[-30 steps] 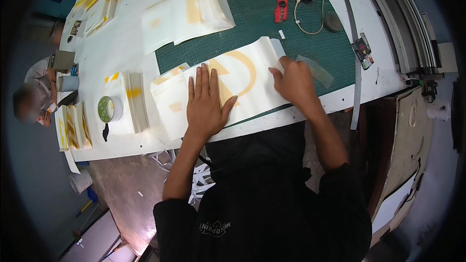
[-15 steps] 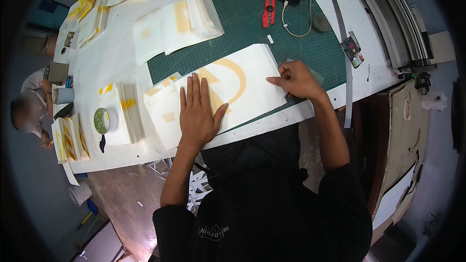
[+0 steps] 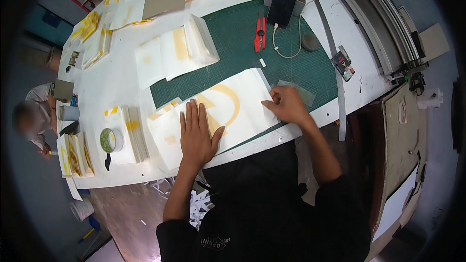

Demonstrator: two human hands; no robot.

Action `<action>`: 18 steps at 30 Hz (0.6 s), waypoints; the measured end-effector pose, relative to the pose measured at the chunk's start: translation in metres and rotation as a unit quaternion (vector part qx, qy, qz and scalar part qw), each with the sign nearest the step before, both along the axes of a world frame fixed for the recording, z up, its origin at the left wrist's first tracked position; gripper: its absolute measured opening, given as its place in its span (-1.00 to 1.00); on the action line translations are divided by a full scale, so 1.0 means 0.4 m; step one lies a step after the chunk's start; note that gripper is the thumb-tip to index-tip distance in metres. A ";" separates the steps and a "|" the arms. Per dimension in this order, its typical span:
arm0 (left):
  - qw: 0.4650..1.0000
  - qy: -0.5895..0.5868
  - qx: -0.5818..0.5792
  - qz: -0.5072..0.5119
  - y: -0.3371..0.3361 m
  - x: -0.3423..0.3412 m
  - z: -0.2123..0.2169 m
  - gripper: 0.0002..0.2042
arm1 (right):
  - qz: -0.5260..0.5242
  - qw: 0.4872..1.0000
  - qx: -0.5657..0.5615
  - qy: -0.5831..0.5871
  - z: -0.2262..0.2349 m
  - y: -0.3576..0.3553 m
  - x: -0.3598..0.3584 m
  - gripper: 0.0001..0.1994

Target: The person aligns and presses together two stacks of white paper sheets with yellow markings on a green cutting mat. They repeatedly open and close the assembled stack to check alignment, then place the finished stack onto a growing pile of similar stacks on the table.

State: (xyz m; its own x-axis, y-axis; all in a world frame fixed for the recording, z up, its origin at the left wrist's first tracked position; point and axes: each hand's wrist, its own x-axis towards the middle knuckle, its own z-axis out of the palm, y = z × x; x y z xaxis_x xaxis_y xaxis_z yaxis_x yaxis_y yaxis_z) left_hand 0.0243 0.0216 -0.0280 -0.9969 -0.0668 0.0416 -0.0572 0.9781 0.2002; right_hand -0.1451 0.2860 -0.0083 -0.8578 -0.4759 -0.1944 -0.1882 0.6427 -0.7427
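A long white folded paper (image 3: 247,99) with a pale orange printed arc lies at the near edge of the green cutting mat (image 3: 233,26). My left hand (image 3: 198,136) rests flat on it, fingers stretched and thumb spread, holding nothing. At the paper's right end, my right hand (image 3: 289,104) has curled fingers, with the thumb on top of the paper and the edge pinched. The undersides of those fingers are hidden. Beyond the paper lies another white folded stack (image 3: 194,43). A clear plastic piece (image 3: 298,92) is beside my right hand.
A red cutter (image 3: 260,34), a phone on a stand (image 3: 283,2) and a metal ruler (image 3: 342,111) lie toward the right. On the left, a round tin (image 3: 111,139) sits on stacked papers (image 3: 133,136). A person (image 3: 39,111) is at the far left.
The whole view has shifted, so the table appears lower. Both hands keep nearly the same places on the paper; the right hand's fingers are drawn closer to its edge.
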 end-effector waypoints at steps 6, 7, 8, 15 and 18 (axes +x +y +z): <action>1.000 -0.011 0.007 0.004 -0.002 0.001 0.006 -0.16 | -0.002 0.998 -0.011 0.065 0.012 -0.022 0.023 -0.76; 1.000 -0.013 0.008 -0.001 -0.002 -0.001 0.010 -0.16 | -0.010 0.999 -0.015 0.042 0.011 -0.009 0.016 -0.76; 1.000 -0.015 0.009 -0.006 -0.002 -0.003 0.015 -0.15 | -0.018 0.999 -0.020 0.019 0.013 0.001 0.017 -0.76; 0.999 0.009 0.027 -0.026 0.007 -0.013 0.015 -0.15 | -0.047 0.998 -0.035 -0.007 0.000 0.045 0.042 -0.70; 0.999 0.013 0.025 -0.026 0.008 -0.013 0.012 -0.16 | -0.038 0.999 0.020 -0.010 0.022 0.046 0.032 -0.69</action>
